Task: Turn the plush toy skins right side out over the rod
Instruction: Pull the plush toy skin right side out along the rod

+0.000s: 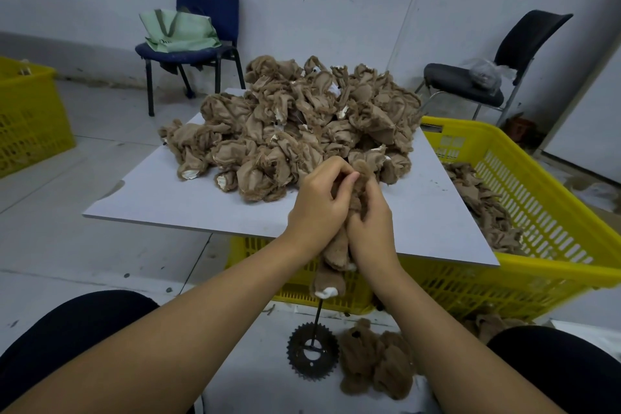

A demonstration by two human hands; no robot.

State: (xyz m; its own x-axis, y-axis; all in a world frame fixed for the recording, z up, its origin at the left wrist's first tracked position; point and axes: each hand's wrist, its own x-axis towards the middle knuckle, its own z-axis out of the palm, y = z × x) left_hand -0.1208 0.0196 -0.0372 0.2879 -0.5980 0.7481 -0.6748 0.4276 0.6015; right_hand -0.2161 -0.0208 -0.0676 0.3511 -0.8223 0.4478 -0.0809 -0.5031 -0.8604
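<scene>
At a white board heaped with inside-out skins, left hand and right hand clamp one plush skin over the rod; forcing it risks tearing seams.

Two hands, the left hand and the right hand, work at one rod standing on one toothed wheel. There are two yellow crates, one far left and one right, and two chairs, a blue chair and a black chair. One white board carries a heap of inside-out skins too tangled to count, and one finished bear lies near.
</scene>
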